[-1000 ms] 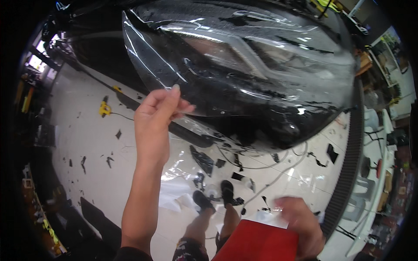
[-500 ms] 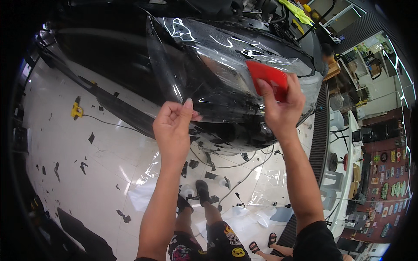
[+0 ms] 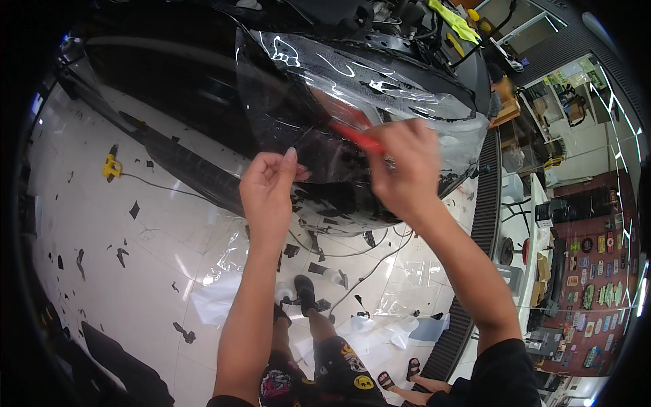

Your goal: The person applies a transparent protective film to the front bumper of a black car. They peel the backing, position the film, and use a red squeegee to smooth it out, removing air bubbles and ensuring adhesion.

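A sheet of clear film [image 3: 261, 112] lies over the headlight [image 3: 342, 105] and front corner of a glossy black car [image 3: 163, 78]. Its loose lower edge is pinched between the thumb and fingers of my left hand [image 3: 266, 190], just off the bodywork. My right hand [image 3: 407, 166] grips a red squeegee [image 3: 358, 138], smeared by motion. The squeegee is tilted edge-on over the film beside the headlight; whether its edge touches is hard to tell. Wet streaks and droplets show on the film toward the right.
A yellow heat gun [image 3: 112, 166] with a cable lies on the pale tiled floor, among several black scraps. White backing sheets [image 3: 217, 298] lie near my feet. Another person's sandalled feet [image 3: 386, 381] are at lower right. A yellow-green cloth [image 3: 453, 20] rests by the engine bay.
My right hand has swept the squeegee leftward and turned it from face-on to nearly edge-on. My left hand keeps its pinch on the film, almost unmoved. The view has shifted slightly.
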`<state>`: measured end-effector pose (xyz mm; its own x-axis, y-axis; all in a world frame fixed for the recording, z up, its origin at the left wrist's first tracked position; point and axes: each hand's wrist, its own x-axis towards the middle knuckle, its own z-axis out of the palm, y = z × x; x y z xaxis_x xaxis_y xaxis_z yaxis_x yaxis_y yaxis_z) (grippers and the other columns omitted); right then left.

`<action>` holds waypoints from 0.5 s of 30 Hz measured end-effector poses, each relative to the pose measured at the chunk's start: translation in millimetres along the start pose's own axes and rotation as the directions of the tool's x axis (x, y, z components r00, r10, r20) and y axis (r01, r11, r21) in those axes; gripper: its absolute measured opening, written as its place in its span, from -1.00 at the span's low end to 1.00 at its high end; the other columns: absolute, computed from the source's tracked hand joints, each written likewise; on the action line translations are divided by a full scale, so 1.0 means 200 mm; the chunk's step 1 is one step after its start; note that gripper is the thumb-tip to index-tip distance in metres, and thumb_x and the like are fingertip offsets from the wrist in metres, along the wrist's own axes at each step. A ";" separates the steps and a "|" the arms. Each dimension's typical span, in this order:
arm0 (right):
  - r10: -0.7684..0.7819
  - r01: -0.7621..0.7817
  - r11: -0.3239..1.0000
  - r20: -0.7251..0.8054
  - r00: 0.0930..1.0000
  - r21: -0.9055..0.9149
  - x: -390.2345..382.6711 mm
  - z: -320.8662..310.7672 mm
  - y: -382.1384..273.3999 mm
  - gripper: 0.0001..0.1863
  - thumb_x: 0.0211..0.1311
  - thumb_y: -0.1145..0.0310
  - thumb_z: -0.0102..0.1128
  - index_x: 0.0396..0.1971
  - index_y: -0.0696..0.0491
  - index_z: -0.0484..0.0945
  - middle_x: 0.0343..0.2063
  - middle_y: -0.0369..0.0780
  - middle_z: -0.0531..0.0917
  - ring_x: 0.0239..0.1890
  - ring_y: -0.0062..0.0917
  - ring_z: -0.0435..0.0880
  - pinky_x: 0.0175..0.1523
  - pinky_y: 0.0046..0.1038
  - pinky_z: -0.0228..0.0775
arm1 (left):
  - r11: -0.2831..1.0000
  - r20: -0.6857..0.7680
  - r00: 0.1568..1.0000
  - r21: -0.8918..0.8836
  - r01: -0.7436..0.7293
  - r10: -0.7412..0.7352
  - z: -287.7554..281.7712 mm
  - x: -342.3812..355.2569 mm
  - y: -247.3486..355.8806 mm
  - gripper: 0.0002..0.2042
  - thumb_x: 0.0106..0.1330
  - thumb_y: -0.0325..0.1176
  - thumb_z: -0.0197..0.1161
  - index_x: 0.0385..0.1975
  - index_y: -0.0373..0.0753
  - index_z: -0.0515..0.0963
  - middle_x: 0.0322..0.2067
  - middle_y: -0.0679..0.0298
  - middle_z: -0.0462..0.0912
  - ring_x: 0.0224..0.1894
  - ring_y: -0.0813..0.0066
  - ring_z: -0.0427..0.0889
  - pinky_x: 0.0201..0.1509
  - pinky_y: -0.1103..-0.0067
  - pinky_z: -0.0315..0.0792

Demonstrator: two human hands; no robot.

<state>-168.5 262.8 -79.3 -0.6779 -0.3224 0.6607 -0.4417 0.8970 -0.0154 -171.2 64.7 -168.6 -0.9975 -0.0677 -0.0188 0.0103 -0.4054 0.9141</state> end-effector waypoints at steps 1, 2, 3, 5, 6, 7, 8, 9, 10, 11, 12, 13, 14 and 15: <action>0.102 -0.097 0.992 -0.068 0.992 0.081 -0.02 -0.05 0.03 -0.72 -0.04 0.52 0.38 -0.25 -0.03 0.68 -0.35 -0.32 0.65 -0.24 -0.33 0.59 -0.10 -0.26 0.28 | 1.000 0.001 1.000 -0.003 0.001 -0.001 0.01 0.00 0.00 -0.78 0.57 -0.30 0.27 -0.30 -0.30 0.55 -0.39 0.25 0.70 -0.27 0.52 0.71 -0.04 0.58 0.56; 0.208 -0.185 0.968 -0.127 0.970 0.169 -0.03 -0.08 0.05 -0.71 -0.01 0.53 0.40 -0.22 -0.02 0.69 -0.34 -0.32 0.64 -0.24 -0.32 0.60 -0.09 -0.26 0.29 | 1.000 0.000 1.000 -0.005 0.001 -0.001 0.01 0.00 0.01 -0.79 0.57 -0.31 0.27 -0.30 -0.30 0.55 -0.38 0.24 0.70 -0.27 0.52 0.71 -0.04 0.58 0.57; 0.190 -0.175 0.976 -0.109 0.976 0.132 -0.05 -0.09 0.08 -0.71 -0.02 0.53 0.40 -0.23 -0.02 0.69 -0.34 -0.33 0.64 -0.23 -0.32 0.61 -0.09 -0.27 0.28 | 1.000 0.003 1.000 -0.005 0.009 -0.009 0.02 -0.01 0.01 -0.79 0.57 -0.31 0.27 -0.29 -0.30 0.55 -0.38 0.24 0.70 -0.27 0.52 0.71 -0.04 0.58 0.57; 0.155 -0.151 0.987 -0.070 0.985 0.059 -0.07 -0.06 0.15 -0.71 -0.03 0.52 0.41 -0.23 -0.03 0.69 -0.34 -0.34 0.65 -0.20 -0.34 0.62 -0.09 -0.28 0.28 | 1.000 0.026 1.000 -0.005 0.003 -0.003 0.03 -0.02 -0.01 -0.80 0.57 -0.32 0.27 -0.29 -0.30 0.55 -0.37 0.24 0.69 -0.27 0.52 0.71 -0.03 0.58 0.58; 0.055 -0.056 0.998 -0.042 0.998 -0.019 -0.08 -0.05 0.13 -0.71 -0.03 0.52 0.41 -0.23 -0.03 0.69 -0.34 -0.35 0.65 -0.20 -0.35 0.61 -0.09 -0.28 0.28 | 1.000 0.032 0.999 -0.005 -0.001 0.001 0.03 -0.01 -0.02 -0.80 0.57 -0.33 0.27 -0.30 -0.30 0.55 -0.37 0.25 0.69 -0.27 0.52 0.71 -0.03 0.57 0.58; -0.044 0.044 0.994 -0.006 0.999 -0.096 -0.07 -0.03 0.09 -0.70 -0.04 0.52 0.41 -0.23 -0.03 0.69 -0.35 -0.35 0.65 -0.21 -0.35 0.61 -0.10 -0.29 0.28 | 0.999 0.051 0.998 -0.045 -0.023 0.025 0.03 -0.01 -0.04 -0.81 0.56 -0.34 0.29 -0.29 -0.31 0.55 -0.36 0.25 0.70 -0.27 0.53 0.71 -0.03 0.56 0.59; -0.140 0.145 0.975 0.037 0.989 -0.168 -0.07 -0.01 0.07 -0.70 -0.04 0.52 0.42 -0.23 -0.03 0.69 -0.35 -0.36 0.65 -0.21 -0.36 0.61 -0.10 -0.30 0.27 | 0.999 0.056 0.998 -0.046 -0.025 0.028 0.02 0.00 -0.06 -0.81 0.56 -0.34 0.29 -0.29 -0.31 0.55 -0.36 0.24 0.70 -0.27 0.53 0.71 -0.03 0.56 0.59; -0.181 0.187 0.959 0.050 0.982 -0.214 -0.08 0.01 0.06 -0.69 -0.08 0.51 0.42 -0.24 -0.04 0.68 -0.35 -0.39 0.66 -0.21 -0.37 0.61 -0.09 -0.31 0.25 | 0.998 0.054 0.998 -0.044 -0.033 0.036 0.01 0.00 -0.06 -0.81 0.56 -0.34 0.29 -0.28 -0.31 0.55 -0.35 0.24 0.71 -0.27 0.53 0.71 -0.04 0.57 0.59; -0.160 0.172 0.967 0.077 0.984 -0.189 -0.08 0.01 0.06 -0.70 -0.04 0.51 0.43 -0.23 -0.03 0.69 -0.34 -0.36 0.67 -0.22 -0.36 0.61 -0.10 -0.31 0.27 | 0.998 0.052 0.998 -0.043 -0.042 0.044 0.00 0.00 -0.05 -0.82 0.55 -0.34 0.29 -0.28 -0.31 0.55 -0.35 0.23 0.71 -0.28 0.54 0.71 -0.04 0.57 0.59; -0.141 0.157 0.974 0.105 0.984 -0.164 -0.08 0.01 0.06 -0.72 0.00 0.50 0.44 -0.22 -0.03 0.69 -0.34 -0.34 0.67 -0.23 -0.36 0.61 -0.12 -0.31 0.29 | 0.999 0.043 0.999 -0.034 -0.014 0.016 -0.01 0.00 -0.06 -0.82 0.55 -0.34 0.30 -0.27 -0.32 0.56 -0.34 0.23 0.72 -0.28 0.54 0.71 -0.06 0.57 0.59; -0.127 0.146 0.979 0.131 0.983 -0.145 -0.06 0.00 0.05 -0.73 0.03 0.49 0.45 -0.21 -0.02 0.70 -0.33 -0.32 0.68 -0.24 -0.35 0.62 -0.13 -0.31 0.30 | 1.000 0.036 0.999 -0.031 0.008 -0.007 -0.01 0.00 -0.04 -0.82 0.54 -0.34 0.30 -0.26 -0.33 0.56 -0.33 0.22 0.73 -0.28 0.55 0.71 -0.07 0.58 0.59; 0.002 0.003 0.998 0.078 0.997 -0.065 -0.05 -0.02 0.03 -0.78 0.07 0.47 0.45 -0.23 -0.01 0.69 -0.37 -0.31 0.66 -0.27 -0.33 0.60 -0.15 -0.29 0.30 | 0.999 0.028 0.999 -0.027 0.030 -0.029 -0.01 0.00 -0.03 -0.82 0.54 -0.34 0.31 -0.24 -0.34 0.56 -0.32 0.21 0.73 -0.28 0.55 0.71 -0.08 0.58 0.59; 0.134 -0.135 0.990 0.036 0.990 0.026 -0.04 -0.04 0.00 -0.82 0.11 0.44 0.44 -0.26 0.00 0.68 -0.40 -0.29 0.65 -0.29 -0.30 0.59 -0.17 -0.26 0.29 | 1.000 0.024 1.000 -0.023 0.014 -0.014 -0.02 0.01 -0.01 -0.81 0.53 -0.33 0.32 -0.23 -0.35 0.57 -0.32 0.21 0.74 -0.28 0.55 0.71 -0.09 0.59 0.58; 0.276 -0.276 0.954 0.012 0.961 0.117 -0.06 -0.05 -0.01 -0.85 0.15 0.42 0.44 -0.29 0.01 0.67 -0.44 -0.28 0.63 -0.32 -0.28 0.58 -0.20 -0.24 0.28 | 1.000 0.026 1.000 -0.018 0.008 -0.008 0.01 0.02 0.02 -0.81 0.52 -0.33 0.33 -0.22 -0.36 0.57 -0.31 0.21 0.74 -0.28 0.56 0.71 -0.10 0.60 0.57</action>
<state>-154.3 268.1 -79.0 -0.7806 -0.0659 0.6216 -0.3032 0.9095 -0.2844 -174.7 64.1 -164.3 -0.9990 -0.0410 -0.0155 0.0033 -0.4222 0.9065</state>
